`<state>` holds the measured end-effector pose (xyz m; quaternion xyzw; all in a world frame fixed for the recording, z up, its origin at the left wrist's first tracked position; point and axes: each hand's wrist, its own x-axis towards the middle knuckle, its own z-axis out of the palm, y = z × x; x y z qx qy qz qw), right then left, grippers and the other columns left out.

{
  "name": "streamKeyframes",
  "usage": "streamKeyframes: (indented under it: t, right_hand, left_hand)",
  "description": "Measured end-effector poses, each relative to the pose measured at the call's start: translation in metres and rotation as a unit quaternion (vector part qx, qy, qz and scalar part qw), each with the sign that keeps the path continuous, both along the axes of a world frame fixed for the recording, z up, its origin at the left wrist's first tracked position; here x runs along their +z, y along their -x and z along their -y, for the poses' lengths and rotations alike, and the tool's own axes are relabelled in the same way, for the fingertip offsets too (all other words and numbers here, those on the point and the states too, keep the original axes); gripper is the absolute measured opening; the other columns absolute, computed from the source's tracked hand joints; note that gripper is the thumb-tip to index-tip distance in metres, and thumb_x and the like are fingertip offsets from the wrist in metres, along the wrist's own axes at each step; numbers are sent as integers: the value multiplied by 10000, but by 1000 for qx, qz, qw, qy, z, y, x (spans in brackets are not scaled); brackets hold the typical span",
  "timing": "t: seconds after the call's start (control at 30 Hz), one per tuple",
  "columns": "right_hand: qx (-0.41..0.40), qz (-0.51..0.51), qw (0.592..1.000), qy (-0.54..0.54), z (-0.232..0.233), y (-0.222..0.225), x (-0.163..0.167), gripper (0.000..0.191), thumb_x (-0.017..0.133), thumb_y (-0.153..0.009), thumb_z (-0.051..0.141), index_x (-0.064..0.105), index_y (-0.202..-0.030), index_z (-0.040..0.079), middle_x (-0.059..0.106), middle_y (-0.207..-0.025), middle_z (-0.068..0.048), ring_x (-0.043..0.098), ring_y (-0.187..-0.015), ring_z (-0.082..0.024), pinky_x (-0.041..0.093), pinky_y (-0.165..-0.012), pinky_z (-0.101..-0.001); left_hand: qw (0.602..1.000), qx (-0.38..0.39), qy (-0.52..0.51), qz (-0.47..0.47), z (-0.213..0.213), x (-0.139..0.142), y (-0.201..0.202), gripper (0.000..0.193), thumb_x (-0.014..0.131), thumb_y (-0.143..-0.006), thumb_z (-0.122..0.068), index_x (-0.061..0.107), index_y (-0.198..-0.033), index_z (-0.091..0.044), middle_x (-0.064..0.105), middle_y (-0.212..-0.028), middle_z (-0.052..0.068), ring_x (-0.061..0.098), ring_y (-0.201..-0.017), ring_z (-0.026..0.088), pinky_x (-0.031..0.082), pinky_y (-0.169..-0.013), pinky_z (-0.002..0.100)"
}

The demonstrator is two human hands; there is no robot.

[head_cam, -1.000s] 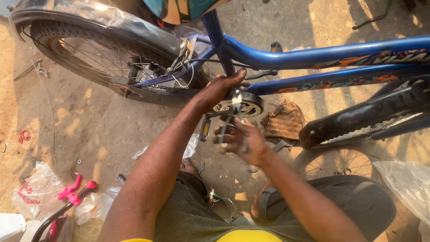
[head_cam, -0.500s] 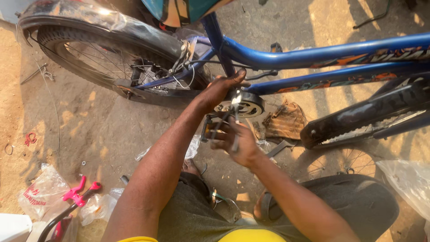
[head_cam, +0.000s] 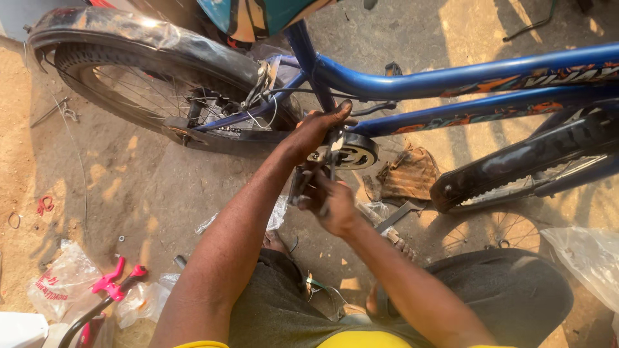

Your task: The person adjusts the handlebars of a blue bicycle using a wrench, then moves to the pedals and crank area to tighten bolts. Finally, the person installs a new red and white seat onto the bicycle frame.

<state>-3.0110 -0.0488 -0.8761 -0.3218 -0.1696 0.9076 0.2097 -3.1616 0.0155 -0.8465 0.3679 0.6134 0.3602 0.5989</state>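
Blue bicycle frame (head_cam: 451, 80) across upper frame, crank and chainring (head_cam: 353, 153) at centre. Left hand (head_cam: 319, 129) curled over crank area; right hand (head_cam: 332, 205) closed on pedal (head_cam: 300, 187) below it. Pedal fitting looks mid-way — hands on, not released.

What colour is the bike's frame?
The bicycle frame is blue, with orange markings on the tubes. The head view shows it.

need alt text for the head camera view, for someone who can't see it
Seen from above, a person's left hand and right hand work at the crank of a blue bicycle standing on a dusty concrete floor. Its rear wheel is at upper left; plastic bags lie nearby.
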Motion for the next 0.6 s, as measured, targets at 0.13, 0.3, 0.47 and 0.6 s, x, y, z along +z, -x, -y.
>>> streamKeyframes:
  t: [0.13,0.3,0.47,0.6]
  right_hand:
    - [256,80,962,-54,-64,-72,40,408,360,-1068,279,574,-1200,-42,687,-880,-162,645,-689,-221,546,-498,-305]
    - [68,85,994,-14,-13,-17,1,297,420,-1029,213,602,-1163,21,671,-825,-92,653,-671,-196,414,-408,-219]
    - [-125,-84,988,-12,26,40,-19,181,454,-1152,200,585,-1138,76,669,-859,-65,638,-745,-167,523,-586,-301]
    - [90,122,988,24,-27,-35,12,285,418,-986,284,523,-1167,91,706,-989,-142,703,-835,-271,581,-594,-360]
  left_hand:
    - [1000,-2,2,7,0,-5,1,838,419,-889,-752,710,-1301,-83,643,-1391,259,599,-1326,429,438,-1118,567]
    - [1000,4,1,-27,0,-7,1,799,417,-880,-734,728,-1282,-117,639,-1420,201,555,-1342,418,344,-1143,576]
    - [1000,7,3,5,-1,-6,2,772,449,-863,-727,724,-1300,-154,634,-1405,208,583,-1348,403,383,-1174,521]
    - [1000,-7,-3,-12,-2,-5,2,825,396,-877,-757,722,-1300,-128,621,-1426,216,545,-1357,427,362,-1154,561]
